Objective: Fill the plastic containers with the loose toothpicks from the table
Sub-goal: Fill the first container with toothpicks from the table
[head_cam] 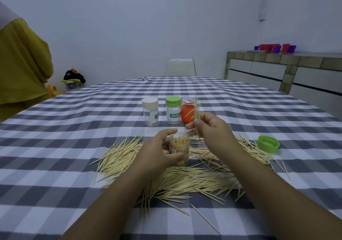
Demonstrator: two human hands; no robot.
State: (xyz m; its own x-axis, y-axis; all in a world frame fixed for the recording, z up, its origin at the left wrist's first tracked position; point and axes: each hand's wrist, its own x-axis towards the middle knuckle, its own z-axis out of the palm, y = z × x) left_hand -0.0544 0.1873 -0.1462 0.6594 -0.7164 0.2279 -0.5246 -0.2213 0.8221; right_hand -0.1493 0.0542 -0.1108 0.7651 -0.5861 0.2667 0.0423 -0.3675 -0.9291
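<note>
My left hand (159,152) grips an open clear plastic container (179,147) standing on the table, partly filled with upright toothpicks. Just above and right of it, my right hand (209,126) pinches a small bundle of toothpicks (197,113) held upright. A wide heap of loose toothpicks (185,176) lies on the checked tablecloth around and under both hands. Behind stand a white-lidded container (150,111), a green-lidded container (173,109) and an orange container (188,110).
A loose green lid (268,143) lies on the grey-and-white checked cloth (74,147) to the right. A person in a yellow garment (20,63) sits at the left edge. A white chair (180,67) stands at the far side, a counter (286,69) at right.
</note>
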